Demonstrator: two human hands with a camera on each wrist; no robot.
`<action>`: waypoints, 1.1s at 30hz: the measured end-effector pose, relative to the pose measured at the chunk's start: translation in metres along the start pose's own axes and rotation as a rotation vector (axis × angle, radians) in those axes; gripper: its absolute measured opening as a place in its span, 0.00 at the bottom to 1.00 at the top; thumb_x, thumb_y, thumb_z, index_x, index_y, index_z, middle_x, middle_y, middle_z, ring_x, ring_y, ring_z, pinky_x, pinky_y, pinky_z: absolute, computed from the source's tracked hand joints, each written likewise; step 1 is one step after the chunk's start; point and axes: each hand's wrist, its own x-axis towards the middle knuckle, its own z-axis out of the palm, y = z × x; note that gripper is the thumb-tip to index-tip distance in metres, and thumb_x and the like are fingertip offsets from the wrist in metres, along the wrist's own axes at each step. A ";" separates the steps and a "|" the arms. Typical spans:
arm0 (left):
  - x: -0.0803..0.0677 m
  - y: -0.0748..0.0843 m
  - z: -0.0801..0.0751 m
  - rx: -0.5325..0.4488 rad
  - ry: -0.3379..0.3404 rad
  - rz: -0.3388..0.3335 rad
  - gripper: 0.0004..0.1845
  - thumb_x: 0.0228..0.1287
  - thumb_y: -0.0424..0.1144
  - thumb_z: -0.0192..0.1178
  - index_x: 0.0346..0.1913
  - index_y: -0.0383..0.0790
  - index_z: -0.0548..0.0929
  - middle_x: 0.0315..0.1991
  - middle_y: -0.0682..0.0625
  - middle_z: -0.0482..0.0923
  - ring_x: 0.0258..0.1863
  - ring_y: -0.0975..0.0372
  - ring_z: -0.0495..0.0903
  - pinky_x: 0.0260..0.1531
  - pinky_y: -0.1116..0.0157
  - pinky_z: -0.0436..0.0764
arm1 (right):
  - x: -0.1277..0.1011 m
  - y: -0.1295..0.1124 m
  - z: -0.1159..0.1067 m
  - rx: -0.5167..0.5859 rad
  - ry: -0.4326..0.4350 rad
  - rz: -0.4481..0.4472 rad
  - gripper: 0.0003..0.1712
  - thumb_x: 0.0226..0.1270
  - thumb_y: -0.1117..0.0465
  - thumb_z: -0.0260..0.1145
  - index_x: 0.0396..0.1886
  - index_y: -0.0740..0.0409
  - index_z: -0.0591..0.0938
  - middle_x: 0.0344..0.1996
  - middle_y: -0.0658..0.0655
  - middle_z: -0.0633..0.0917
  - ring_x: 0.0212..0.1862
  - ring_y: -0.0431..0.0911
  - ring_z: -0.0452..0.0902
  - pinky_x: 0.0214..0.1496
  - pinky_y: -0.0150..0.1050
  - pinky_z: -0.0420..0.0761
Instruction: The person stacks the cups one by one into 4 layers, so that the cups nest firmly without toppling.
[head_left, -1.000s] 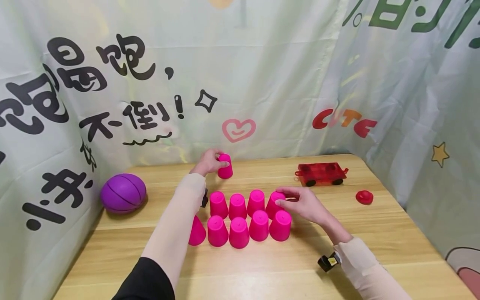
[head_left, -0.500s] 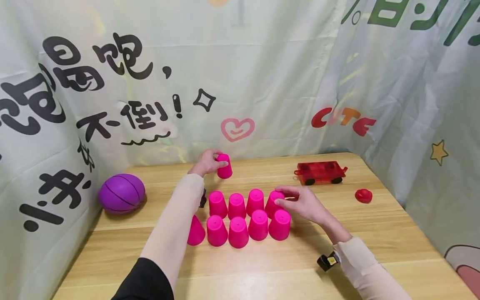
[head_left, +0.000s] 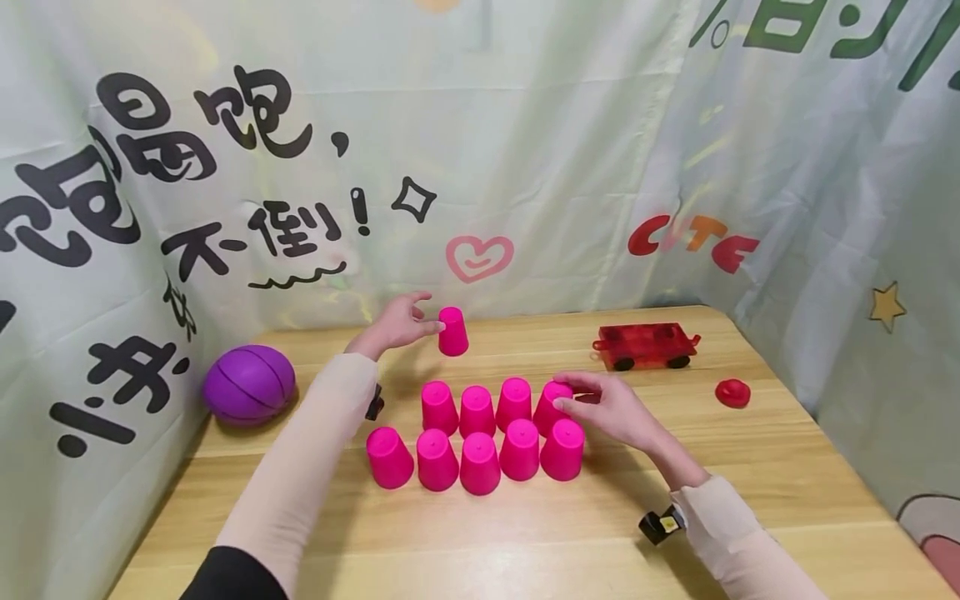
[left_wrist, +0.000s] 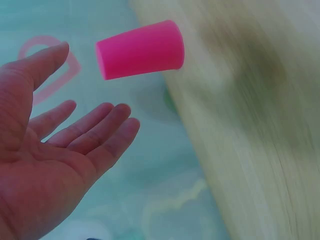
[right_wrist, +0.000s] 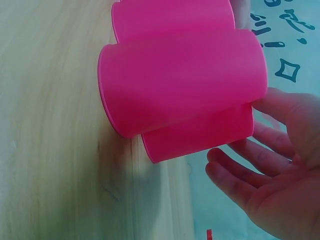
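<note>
Several pink cups stand upside down in two rows [head_left: 479, 463] mid-table. One more pink cup [head_left: 453, 331] [left_wrist: 140, 49] stands alone farther back. My left hand [head_left: 397, 321] [left_wrist: 75, 130] hovers just left of that lone cup, fingers spread and straight, not holding it. My right hand [head_left: 600, 408] [right_wrist: 270, 170] reaches to the right end of the back row. There its index finger lies over the top of the end cup [head_left: 552, 404] [right_wrist: 200, 132] and its thumb presses the side, pinching it. The front-row end cup [head_left: 562, 450] [right_wrist: 185, 80] stands right against it.
A purple ball [head_left: 248, 385] lies at the table's left edge by the curtain. A red toy wagon [head_left: 647, 346] and a small red piece [head_left: 732, 392] sit at the back right. Printed curtains close in the wooden table [head_left: 525, 542] on three sides.
My left hand has let go of the lone back cup and opened. The left arm swung left, uncovering the leftmost front-row cup. The right hand has stayed put.
</note>
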 end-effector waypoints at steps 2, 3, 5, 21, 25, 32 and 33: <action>-0.009 -0.001 -0.005 0.018 -0.010 0.036 0.40 0.71 0.45 0.67 0.79 0.32 0.65 0.65 0.25 0.77 0.64 0.39 0.81 0.63 0.46 0.83 | -0.001 -0.001 -0.001 -0.007 -0.001 -0.008 0.31 0.70 0.55 0.75 0.68 0.66 0.80 0.59 0.63 0.87 0.60 0.58 0.85 0.60 0.45 0.88; -0.015 -0.001 -0.007 0.022 -0.017 0.050 0.40 0.71 0.45 0.68 0.78 0.32 0.66 0.65 0.26 0.78 0.64 0.39 0.81 0.63 0.45 0.83 | -0.002 -0.001 -0.001 -0.011 -0.005 -0.011 0.32 0.70 0.55 0.75 0.68 0.66 0.80 0.59 0.64 0.87 0.60 0.58 0.85 0.60 0.46 0.87; -0.026 -0.001 -0.009 0.023 -0.028 0.073 0.39 0.70 0.45 0.69 0.78 0.34 0.67 0.64 0.27 0.79 0.63 0.39 0.82 0.62 0.45 0.83 | -0.002 -0.001 -0.002 -0.024 -0.016 -0.012 0.32 0.71 0.55 0.74 0.69 0.65 0.79 0.60 0.63 0.86 0.61 0.58 0.84 0.61 0.48 0.87; -0.134 -0.027 0.000 -0.108 -0.040 0.155 0.28 0.70 0.46 0.71 0.69 0.40 0.80 0.60 0.37 0.85 0.58 0.48 0.87 0.59 0.48 0.86 | 0.009 0.001 -0.006 -0.073 -0.020 -0.022 0.30 0.69 0.57 0.75 0.65 0.67 0.82 0.53 0.63 0.89 0.53 0.55 0.88 0.49 0.33 0.88; -0.153 -0.042 0.007 -0.154 -0.046 0.160 0.27 0.70 0.45 0.70 0.68 0.39 0.80 0.60 0.35 0.85 0.57 0.50 0.88 0.57 0.55 0.87 | 0.020 -0.002 -0.008 -0.101 0.042 -0.046 0.28 0.68 0.58 0.76 0.63 0.67 0.83 0.51 0.63 0.90 0.51 0.54 0.88 0.52 0.40 0.90; -0.177 -0.058 0.017 -0.209 -0.016 0.162 0.25 0.71 0.44 0.69 0.66 0.39 0.82 0.60 0.35 0.85 0.59 0.49 0.87 0.55 0.66 0.85 | 0.049 -0.016 -0.012 -0.142 0.046 -0.062 0.28 0.68 0.57 0.75 0.64 0.64 0.83 0.53 0.62 0.90 0.54 0.54 0.87 0.57 0.50 0.89; -0.180 -0.059 0.018 -0.217 -0.017 0.155 0.25 0.71 0.45 0.69 0.66 0.40 0.82 0.61 0.35 0.85 0.60 0.49 0.86 0.55 0.66 0.85 | 0.054 -0.019 -0.012 -0.145 0.039 -0.063 0.28 0.68 0.56 0.75 0.64 0.64 0.83 0.53 0.62 0.90 0.54 0.54 0.86 0.57 0.50 0.89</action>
